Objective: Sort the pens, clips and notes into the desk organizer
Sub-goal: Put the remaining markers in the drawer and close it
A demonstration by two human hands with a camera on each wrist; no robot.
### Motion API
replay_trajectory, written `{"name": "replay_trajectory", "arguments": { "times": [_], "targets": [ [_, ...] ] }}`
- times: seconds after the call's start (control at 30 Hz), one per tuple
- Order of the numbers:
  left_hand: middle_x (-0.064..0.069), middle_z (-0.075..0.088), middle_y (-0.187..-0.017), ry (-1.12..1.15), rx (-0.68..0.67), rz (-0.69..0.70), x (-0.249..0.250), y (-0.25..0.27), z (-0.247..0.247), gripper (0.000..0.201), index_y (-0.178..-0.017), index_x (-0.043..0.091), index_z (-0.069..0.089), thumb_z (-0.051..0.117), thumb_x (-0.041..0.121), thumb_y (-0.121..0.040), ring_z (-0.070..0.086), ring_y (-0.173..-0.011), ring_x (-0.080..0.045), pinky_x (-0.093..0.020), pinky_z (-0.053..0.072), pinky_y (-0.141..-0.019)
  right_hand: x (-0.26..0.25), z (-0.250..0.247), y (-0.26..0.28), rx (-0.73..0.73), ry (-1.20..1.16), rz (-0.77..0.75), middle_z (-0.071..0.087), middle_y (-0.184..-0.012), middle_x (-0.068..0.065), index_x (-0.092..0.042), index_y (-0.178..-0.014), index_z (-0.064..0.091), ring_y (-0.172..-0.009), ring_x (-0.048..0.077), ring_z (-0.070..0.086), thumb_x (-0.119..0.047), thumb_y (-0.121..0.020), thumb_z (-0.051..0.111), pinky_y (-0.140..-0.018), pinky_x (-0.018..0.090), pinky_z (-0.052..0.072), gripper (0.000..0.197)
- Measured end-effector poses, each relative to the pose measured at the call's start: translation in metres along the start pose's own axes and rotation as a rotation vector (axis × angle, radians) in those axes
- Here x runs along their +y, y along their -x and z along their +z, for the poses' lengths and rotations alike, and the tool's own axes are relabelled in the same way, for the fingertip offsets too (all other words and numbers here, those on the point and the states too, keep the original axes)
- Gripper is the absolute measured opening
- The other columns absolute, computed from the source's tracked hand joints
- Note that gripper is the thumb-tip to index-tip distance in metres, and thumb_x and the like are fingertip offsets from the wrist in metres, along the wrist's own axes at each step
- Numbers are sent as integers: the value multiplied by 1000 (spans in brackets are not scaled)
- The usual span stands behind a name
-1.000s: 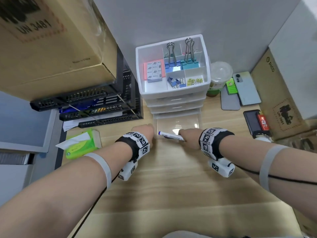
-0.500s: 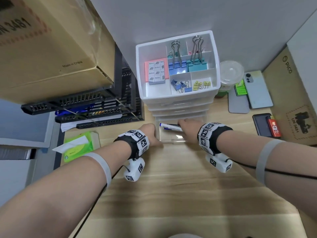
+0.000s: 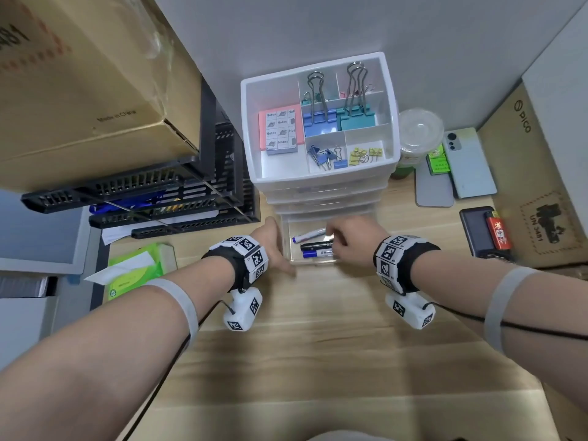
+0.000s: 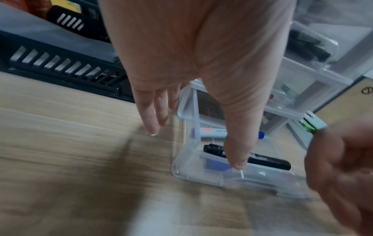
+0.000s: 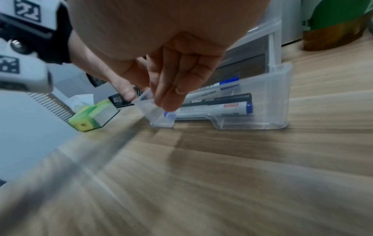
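Wooden desk [image 3: 318, 345] carries a white desk organizer [image 3: 321, 183] against the back wall, its clear bottom drawer [image 3: 288, 246] pulled out with three pens [image 3: 315, 246] lying inside. Left hand [image 3: 273, 246] is spread, fingers straight, thumb at the drawer's front left corner, gripping nothing. Right hand [image 3: 350, 243] hovers over the drawer's right half, fingers bunched and pointing down onto the pens; whether it pinches one is unclear.
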State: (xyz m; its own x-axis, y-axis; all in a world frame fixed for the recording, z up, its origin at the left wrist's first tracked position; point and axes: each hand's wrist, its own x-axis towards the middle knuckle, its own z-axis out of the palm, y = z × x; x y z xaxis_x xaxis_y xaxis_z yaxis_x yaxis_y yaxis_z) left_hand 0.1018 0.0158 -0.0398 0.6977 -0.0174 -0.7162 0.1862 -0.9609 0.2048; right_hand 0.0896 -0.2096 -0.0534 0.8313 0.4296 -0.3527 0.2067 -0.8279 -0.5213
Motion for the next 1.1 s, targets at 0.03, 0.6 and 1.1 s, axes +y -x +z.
{"name": "replay_trajectory", "arguments": {
  "times": [0.03, 0.6, 1.1],
  "targets": [
    [-7, 57, -126, 34, 0, -2, 1, 0, 0, 128, -146, 9, 22, 97, 42, -48, 60, -110, -25, -36, 53, -96, -4, 0, 5, -36, -12, 1, 60, -75, -12, -24, -97, 65, -75, 15, 56, -23, -84, 54, -67, 27, 47, 18],
    [-9, 47, -147, 634, 252, 8, 7, -5, -8, 96, -153, 15, 24, 80, 29, -75, 49, -132, -27, -44, 41, -112, -22, 41, 27, -272, 70, -26, 62, -101, 2, -16, -111, 51, -86, 23, 57, -16, -85, 50, -71, 32, 47, 26],
    [-2, 58, -127, 634, 281, 67, 4, -5, -10, 68, -137, 18, 44, 74, 26, -76, 55, -121, -22, -41, 45, -106, -21, 15, -21, -166, 43, 92, 57, -114, 9, -15, -140, 35, -89, 23, 48, -24, -85, 59, -71, 32, 41, 61]
  ]
}}
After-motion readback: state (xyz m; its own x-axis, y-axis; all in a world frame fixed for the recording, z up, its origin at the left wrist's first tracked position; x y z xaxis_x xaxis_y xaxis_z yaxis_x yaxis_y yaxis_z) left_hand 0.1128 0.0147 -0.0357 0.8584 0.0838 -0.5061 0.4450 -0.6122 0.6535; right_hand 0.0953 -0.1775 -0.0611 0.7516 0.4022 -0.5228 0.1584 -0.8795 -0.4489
